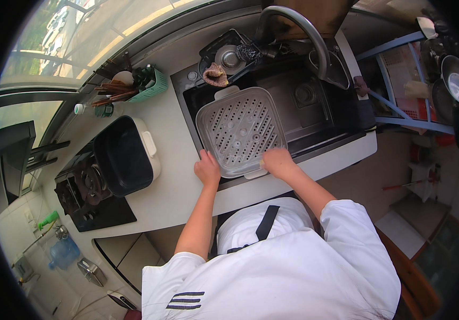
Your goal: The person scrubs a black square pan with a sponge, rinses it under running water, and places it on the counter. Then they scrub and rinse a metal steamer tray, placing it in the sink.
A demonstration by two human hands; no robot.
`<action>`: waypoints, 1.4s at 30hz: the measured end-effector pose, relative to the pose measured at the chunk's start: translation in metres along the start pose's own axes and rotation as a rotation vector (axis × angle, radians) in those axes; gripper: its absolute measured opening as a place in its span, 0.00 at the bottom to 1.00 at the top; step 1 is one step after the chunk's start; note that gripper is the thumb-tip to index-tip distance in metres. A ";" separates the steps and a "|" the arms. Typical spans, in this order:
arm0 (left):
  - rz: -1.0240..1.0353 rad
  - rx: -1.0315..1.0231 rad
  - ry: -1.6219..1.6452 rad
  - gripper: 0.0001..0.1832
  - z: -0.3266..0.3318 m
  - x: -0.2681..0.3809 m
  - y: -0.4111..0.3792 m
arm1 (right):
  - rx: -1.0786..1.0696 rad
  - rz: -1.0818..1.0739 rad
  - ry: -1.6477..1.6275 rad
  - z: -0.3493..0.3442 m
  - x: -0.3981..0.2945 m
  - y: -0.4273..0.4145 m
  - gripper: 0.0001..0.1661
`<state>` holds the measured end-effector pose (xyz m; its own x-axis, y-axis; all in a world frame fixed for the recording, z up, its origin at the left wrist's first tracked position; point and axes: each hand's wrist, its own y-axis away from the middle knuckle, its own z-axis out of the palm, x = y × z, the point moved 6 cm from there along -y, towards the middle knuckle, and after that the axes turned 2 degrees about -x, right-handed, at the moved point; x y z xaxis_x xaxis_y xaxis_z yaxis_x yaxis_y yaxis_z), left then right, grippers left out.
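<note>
A pale square steamer tray (242, 128) with rows of drain holes lies over the left part of a dark sink (309, 116). Tabs stick out from its far and near sides. My left hand (207, 170) grips the tray's left rim near the front corner, thumb side up. At the near right corner, my right hand (280, 163) is closed over the rim, its fingertips blurred and partly hidden. A small yellowish spot shows beside its fingers; I cannot tell what it is. Left of the sink, a square pot (123, 156) with a dark inside and a cream handle stands tilted in view by the stove.
A curved metal faucet (293, 18) arches over the sink's back right. Behind the tray are a brown scrub cloth (215, 75), a metal strainer (230, 59) and a steel-wool scrubber (248, 52). A green basket (151, 86), chopsticks (113, 91) and a gas stove (89, 184) sit leftward.
</note>
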<state>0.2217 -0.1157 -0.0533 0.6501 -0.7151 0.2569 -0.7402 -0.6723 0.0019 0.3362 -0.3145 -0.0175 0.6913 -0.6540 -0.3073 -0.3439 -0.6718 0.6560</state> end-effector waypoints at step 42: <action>-0.319 -0.326 0.221 0.11 -0.057 0.005 0.110 | 0.485 -0.122 -1.708 -0.099 0.085 -0.051 0.14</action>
<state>0.1339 -0.1823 0.0035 0.8266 -0.4028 0.3930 -0.5490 -0.7305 0.4062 0.4748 -0.3012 -0.0089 -0.5324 0.0156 -0.8464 -0.7028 -0.5654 0.4317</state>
